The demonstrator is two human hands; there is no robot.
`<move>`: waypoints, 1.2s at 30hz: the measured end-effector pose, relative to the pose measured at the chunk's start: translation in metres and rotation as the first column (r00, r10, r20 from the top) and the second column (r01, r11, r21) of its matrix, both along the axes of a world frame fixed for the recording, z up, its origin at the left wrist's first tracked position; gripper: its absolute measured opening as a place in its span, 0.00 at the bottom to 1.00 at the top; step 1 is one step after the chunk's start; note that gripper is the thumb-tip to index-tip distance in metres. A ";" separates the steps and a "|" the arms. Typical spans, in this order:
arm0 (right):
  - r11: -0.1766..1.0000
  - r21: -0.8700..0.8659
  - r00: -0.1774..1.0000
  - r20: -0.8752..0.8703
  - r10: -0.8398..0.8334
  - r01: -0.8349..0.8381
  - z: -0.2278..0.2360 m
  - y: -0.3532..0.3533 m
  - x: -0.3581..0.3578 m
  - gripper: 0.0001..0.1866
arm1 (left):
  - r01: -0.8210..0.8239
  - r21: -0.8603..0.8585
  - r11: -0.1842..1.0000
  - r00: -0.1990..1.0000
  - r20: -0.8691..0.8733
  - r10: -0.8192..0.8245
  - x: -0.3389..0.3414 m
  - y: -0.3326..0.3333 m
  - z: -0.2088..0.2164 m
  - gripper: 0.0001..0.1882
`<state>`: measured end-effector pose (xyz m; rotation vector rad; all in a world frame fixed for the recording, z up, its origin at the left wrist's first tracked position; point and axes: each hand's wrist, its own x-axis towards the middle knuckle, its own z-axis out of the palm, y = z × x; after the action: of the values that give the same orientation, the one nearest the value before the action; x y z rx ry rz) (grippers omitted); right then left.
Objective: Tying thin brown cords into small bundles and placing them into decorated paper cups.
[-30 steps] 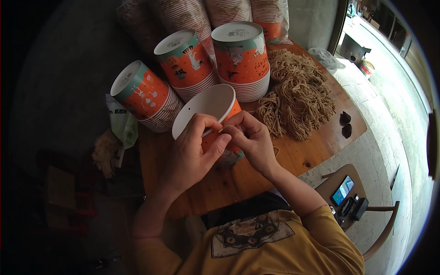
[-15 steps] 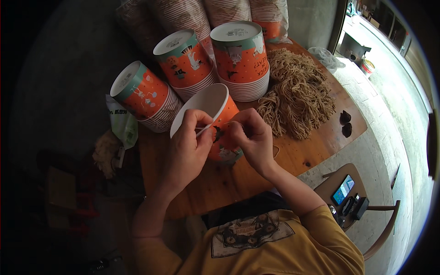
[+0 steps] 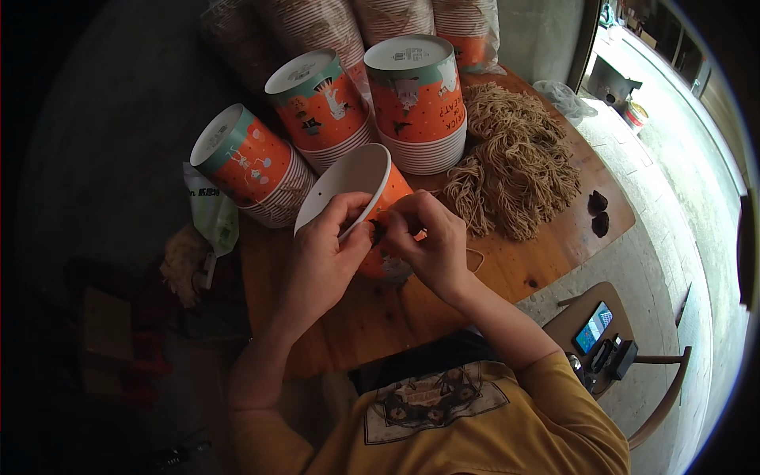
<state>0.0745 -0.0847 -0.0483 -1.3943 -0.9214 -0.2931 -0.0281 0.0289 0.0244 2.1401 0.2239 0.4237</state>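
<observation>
A paper bucket (image 3: pixel 348 178), orange outside and white inside, leans on the table with its mouth toward the upper left. A small dark hole shows in its far inner wall. My left hand (image 3: pixel 328 245) grips the near rim, fingers inside and thumb outside. Against the printed outer wall, my right hand (image 3: pixel 427 241) is closed in a pinch, its fingertips near the left thumb. A thin tan cord (image 3: pixel 478 257) curls out from beside the right hand; the part at the fingers is mostly hidden.
Upside-down stacks of matching buckets (image 3: pixel 416 103) stand behind, with wrapped stacks (image 3: pixel 317 32) farther back. A heap of tan cords (image 3: pixel 518 158) lies to the right, near two small dark objects (image 3: pixel 598 214). A chair (image 3: pixel 617 324) at the lower right bears a phone (image 3: pixel 593 326).
My right hand has shifted slightly left and down, nearer the left thumb. The bucket has turned a little, and the hole in its inner wall now shows.
</observation>
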 end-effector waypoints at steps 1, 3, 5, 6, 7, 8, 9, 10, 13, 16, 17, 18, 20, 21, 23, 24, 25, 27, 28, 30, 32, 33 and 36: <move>1.000 -0.019 1.000 0.008 -0.016 0.016 0.001 0.000 -0.001 0.05 | 0.001 -0.003 1.000 1.000 0.003 -0.001 0.000 0.000 0.000 0.15; 0.999 -0.038 0.999 0.016 -0.032 0.033 0.003 -0.001 -0.001 0.04 | 0.002 -0.013 1.000 1.000 0.003 -0.002 0.000 -0.001 0.000 0.15; 0.996 -0.058 0.997 0.054 -0.058 0.061 0.003 -0.001 -0.001 0.04 | 0.004 -0.024 1.000 1.000 0.002 -0.004 0.000 -0.001 0.001 0.15; 0.996 -0.057 0.997 0.054 -0.058 0.061 0.003 -0.001 -0.001 0.04 | 0.011 -0.029 1.000 1.000 -0.003 -0.011 0.000 -0.002 0.002 0.15; 0.996 -0.053 0.996 0.067 -0.063 0.066 0.003 0.000 -0.001 0.05 | 0.018 -0.033 0.999 1.000 -0.008 -0.018 0.000 -0.002 0.002 0.15; 0.996 -0.048 0.994 0.080 -0.068 0.072 0.003 0.000 -0.001 0.05 | 0.019 -0.033 0.999 1.000 -0.008 -0.019 0.000 -0.002 0.003 0.15; 0.996 -0.048 0.994 0.081 -0.069 0.073 0.003 -0.001 -0.001 0.05 | 0.027 -0.051 0.998 0.997 -0.065 -0.030 0.000 -0.002 0.005 0.15; 0.995 -0.055 0.992 0.102 -0.076 0.082 0.004 -0.003 -0.001 0.06 | 0.034 -0.069 0.997 0.992 -0.122 -0.043 0.000 -0.002 0.006 0.16; 0.993 -0.078 0.987 0.141 -0.075 0.087 0.003 -0.008 -0.002 0.06 | 0.090 -0.199 0.976 0.982 -0.144 -0.120 0.000 -0.002 0.011 0.15; 0.988 -0.120 0.979 0.191 -0.071 0.095 -0.001 -0.017 -0.002 0.07 | 0.144 -0.301 0.943 0.967 -0.160 -0.199 0.005 0.004 0.009 0.14; 0.984 -0.143 0.972 0.223 -0.073 0.106 -0.003 -0.020 -0.002 0.07 | 0.134 -0.353 0.926 0.955 -0.202 -0.215 0.007 0.003 0.008 0.12; 0.982 -0.147 0.967 0.242 -0.081 0.119 -0.005 -0.022 -0.002 0.08 | 0.138 -0.356 0.924 0.954 -0.202 -0.220 0.010 0.002 0.005 0.12; 0.977 -0.166 0.967 0.237 -0.091 0.132 -0.009 -0.028 -0.003 0.08 | 0.193 -0.391 0.900 0.948 -0.163 -0.274 0.018 0.002 -0.008 0.11; 0.973 -0.181 0.968 0.232 -0.097 0.141 -0.011 -0.030 -0.004 0.08 | 0.180 -0.358 0.916 0.948 -0.185 -0.259 0.021 0.000 -0.012 0.08; 0.975 -0.188 0.981 0.172 -0.088 0.121 -0.017 -0.033 -0.003 0.08 | 0.222 -0.234 0.946 0.948 -0.176 -0.266 0.029 0.003 -0.026 0.07; 0.977 -0.190 0.991 0.111 -0.076 0.096 -0.020 -0.034 -0.002 0.08 | 0.255 -0.101 0.962 0.948 -0.167 -0.269 0.032 0.003 -0.029 0.07; 0.977 -0.203 0.996 0.068 -0.054 0.067 -0.024 -0.035 0.001 0.07 | 0.225 0.007 0.974 0.962 -0.159 -0.221 0.032 0.000 -0.031 0.05; 0.964 -0.257 0.988 -0.148 0.032 -0.069 -0.010 -0.042 0.002 0.07 | 0.209 0.158 0.965 0.974 -0.122 -0.190 0.032 -0.004 -0.029 0.05; 0.936 -0.278 0.926 -0.362 0.105 -0.214 -0.004 -0.045 0.004 0.07 | 0.180 0.305 0.935 0.983 -0.082 -0.163 0.032 -0.006 -0.028 0.04; 0.946 -0.221 0.937 -0.309 0.162 -0.236 -0.008 -0.051 0.017 0.07 | 0.156 0.275 0.949 0.988 -0.061 -0.144 0.031 -0.006 -0.023 0.04; 0.848 -0.455 0.945 -0.296 0.142 -0.270 0.000 -0.064 0.028 0.09 | 0.113 0.194 0.974 0.993 -0.011 -0.113 0.030 0.000 -0.024 0.04; 0.851 -0.425 0.930 -0.321 0.177 -0.309 0.007 -0.069 0.030 0.09 | 0.112 0.191 0.975 0.994 -0.013 -0.112 0.029 0.001 -0.023 0.04; 0.810 -0.357 0.858 -0.407 0.313 -0.464 0.024 -0.080 0.041 0.07 | 0.103 -0.054 0.993 0.993 -0.049 -0.106 0.032 0.003 -0.022 0.04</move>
<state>0.1159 -0.1651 -0.0244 -1.5586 -1.0046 0.4948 0.0040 0.0316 0.0023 2.1037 0.1494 0.2991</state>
